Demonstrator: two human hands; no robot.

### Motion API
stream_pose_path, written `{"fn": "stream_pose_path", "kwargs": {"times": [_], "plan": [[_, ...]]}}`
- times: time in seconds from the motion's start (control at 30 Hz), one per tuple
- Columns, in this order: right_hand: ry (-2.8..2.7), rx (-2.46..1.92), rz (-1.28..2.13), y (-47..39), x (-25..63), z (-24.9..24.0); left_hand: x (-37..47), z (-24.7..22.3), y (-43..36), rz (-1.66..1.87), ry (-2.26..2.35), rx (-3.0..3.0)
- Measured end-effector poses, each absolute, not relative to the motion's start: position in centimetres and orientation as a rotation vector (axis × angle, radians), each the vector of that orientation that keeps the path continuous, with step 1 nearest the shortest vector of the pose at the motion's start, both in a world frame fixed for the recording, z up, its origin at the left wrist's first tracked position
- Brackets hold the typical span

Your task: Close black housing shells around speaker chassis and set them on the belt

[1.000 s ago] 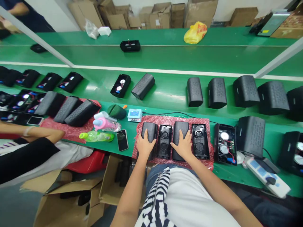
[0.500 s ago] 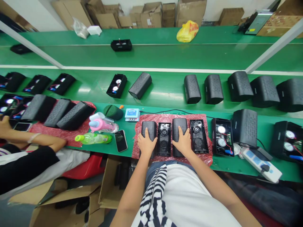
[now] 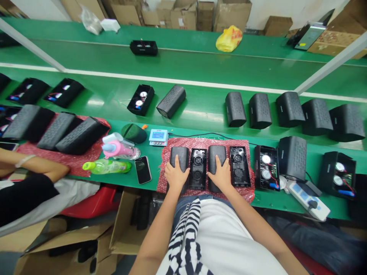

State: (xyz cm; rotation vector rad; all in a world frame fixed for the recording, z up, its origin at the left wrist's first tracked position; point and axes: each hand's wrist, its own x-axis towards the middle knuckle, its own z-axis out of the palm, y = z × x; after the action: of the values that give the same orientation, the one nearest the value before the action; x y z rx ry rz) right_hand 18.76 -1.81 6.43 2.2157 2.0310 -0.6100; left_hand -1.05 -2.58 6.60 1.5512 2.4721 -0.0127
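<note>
My left hand (image 3: 176, 175) lies with spread fingers on a black speaker shell (image 3: 175, 152), its rounded back facing up. In the same way my right hand (image 3: 220, 173) rests on a second black speaker shell (image 3: 213, 152), fingers apart. Between them sits an open speaker shell (image 3: 197, 181), its hollow inside facing up with two round driver seats. Another open shell (image 3: 241, 179) lies right of my right hand. All of these rest on red bubble wrap (image 3: 164, 181). The undersides of the shells beneath my palms are hidden.
A phone (image 3: 143, 170), green-capped bottle (image 3: 107, 166), pink bottle (image 3: 122, 150) and small blue-screened device (image 3: 158, 137) stand left. To the right are a wired open speaker (image 3: 267, 168) and a power strip (image 3: 309, 200). Several speakers line the green bench (image 3: 200, 103). A co-worker's arm (image 3: 34, 164) is at far left.
The view has shifted and tilted slightly. Both hands stay on the same two shells, and nothing on the wrap has visibly moved. The co-worker's hand has left the frame.
</note>
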Motion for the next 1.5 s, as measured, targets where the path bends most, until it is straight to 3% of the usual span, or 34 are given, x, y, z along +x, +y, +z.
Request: {"fn": "stream_pose_path", "kwargs": {"times": [0.9,1.07,1.23,1.5], "plan": [[2.023,2.256,-0.466,-1.9,17.8,5.3,-1.4,5.6,-2.1,-0.026,2.377,1.544],[2.077,2.325,-0.503,-1.3,18.4,7.7,-1.9,8.0,-1.7,-0.025,2.385,1.596],[2.212,2.479,-0.278,-0.4,19.4,9.5,-1.6,9.8,-1.3,0.11,2.498,1.709],[2.267,2.301,-0.622,-0.6,18.4,4.5,-1.0,5.6,-1.3,-0.067,2.294,1.715]]}}
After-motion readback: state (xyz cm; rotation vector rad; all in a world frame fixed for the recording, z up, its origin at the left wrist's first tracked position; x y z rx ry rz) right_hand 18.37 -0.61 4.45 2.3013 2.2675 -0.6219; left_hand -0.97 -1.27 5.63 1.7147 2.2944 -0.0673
